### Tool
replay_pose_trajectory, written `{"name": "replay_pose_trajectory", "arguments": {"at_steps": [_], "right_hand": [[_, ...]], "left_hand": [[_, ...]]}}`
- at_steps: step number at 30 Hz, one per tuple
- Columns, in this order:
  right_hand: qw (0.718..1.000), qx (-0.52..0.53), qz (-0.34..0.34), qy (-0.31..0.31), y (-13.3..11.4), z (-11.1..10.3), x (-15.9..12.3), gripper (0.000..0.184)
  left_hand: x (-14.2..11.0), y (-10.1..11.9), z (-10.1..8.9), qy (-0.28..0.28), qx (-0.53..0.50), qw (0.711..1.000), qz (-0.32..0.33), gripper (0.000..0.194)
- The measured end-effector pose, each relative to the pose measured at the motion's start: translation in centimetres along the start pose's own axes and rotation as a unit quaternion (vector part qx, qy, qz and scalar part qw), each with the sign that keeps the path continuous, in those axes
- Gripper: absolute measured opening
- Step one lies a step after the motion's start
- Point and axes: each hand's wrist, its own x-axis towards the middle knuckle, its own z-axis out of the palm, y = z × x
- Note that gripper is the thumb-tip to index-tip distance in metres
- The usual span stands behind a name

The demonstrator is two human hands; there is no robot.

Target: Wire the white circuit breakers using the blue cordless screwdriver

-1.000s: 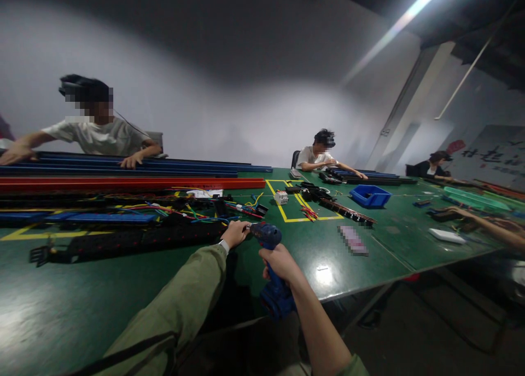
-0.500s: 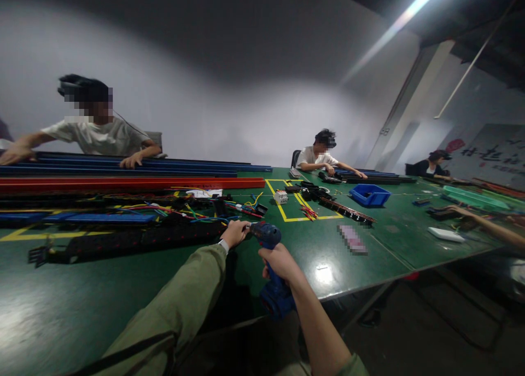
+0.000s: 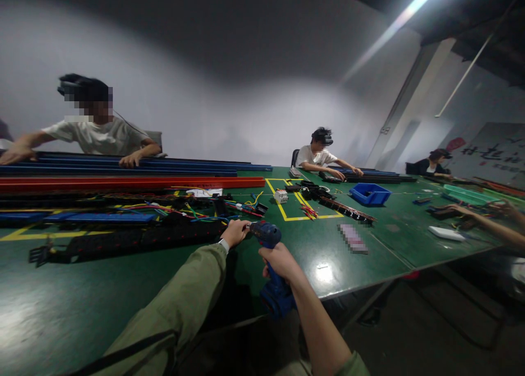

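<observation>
My right hand (image 3: 279, 262) is wrapped round the grip of a blue cordless drill (image 3: 268, 236), whose battery base (image 3: 275, 300) hangs below the table edge. My left hand (image 3: 234, 232) is closed at the drill's nose, right at the near end of a long black strip (image 3: 131, 240) lying on the green table (image 3: 102, 288). What the left fingers pinch is hidden. A tangle of coloured wires (image 3: 197, 209) lies just behind the strip.
Long red (image 3: 131, 183) and blue rails (image 3: 123, 165) run along the far side, where a person in a white shirt (image 3: 98, 135) leans on them. Another person (image 3: 318, 156) sits further right. A blue bin (image 3: 369, 194), yellow tape square (image 3: 303, 201) and someone's forearm (image 3: 484, 225) are at right.
My hands and the drill have stayed put. The seated person at the far right of centre has shifted their arms, and the forearm at the right edge has moved slightly.
</observation>
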Motion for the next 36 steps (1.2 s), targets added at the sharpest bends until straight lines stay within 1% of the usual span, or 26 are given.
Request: {"name": "replay_pose_trajectory", "arguments": {"at_steps": [8,16,36], "right_hand": [[1.000,-0.008,0.007,0.002,0.33,-0.08,0.25,0.012],[1.000,-0.009,-0.012,-0.006,0.13,-0.14,0.16,0.013],[1.000,0.002,-0.004,-0.003,0.14,-0.10,0.21,0.015]], "left_hand": [[0.09,0.13,-0.08,-0.004,0.000,1.000,-0.009,0.029],[0.05,0.22,-0.23,-0.007,0.010,1.000,0.000,0.030],[0.17,0.13,-0.05,-0.007,0.002,1.000,-0.015,0.030]]}}
